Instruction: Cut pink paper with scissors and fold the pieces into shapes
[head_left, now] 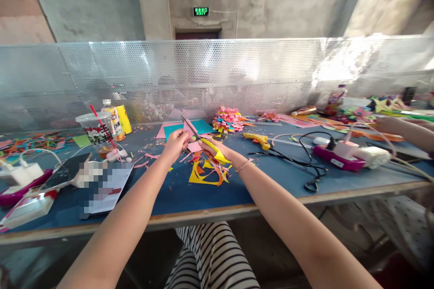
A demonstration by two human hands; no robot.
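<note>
My left hand (177, 143) pinches a small piece of pink paper (190, 127) above the blue table. My right hand (217, 150) is wrapped round the yellow handles of a pair of scissors (194, 131), whose blades point up and left beside the pink paper. Below my hands lie yellow paper scraps (203, 178) with curved cut-outs, mixed with orange and pink strips. Teal paper (203, 126) and pink sheets lie behind them. A fluffy multicoloured paper ball (228, 119) sits just behind my right hand.
A yellow glue gun (257, 140) and black cable lie to the right, near a purple power strip (339, 159). A plastic cup (98, 133), bottle and phone (68, 171) stand or lie left. Another person's arm (403, 132) reaches in at far right. A perforated screen (271, 72) runs behind.
</note>
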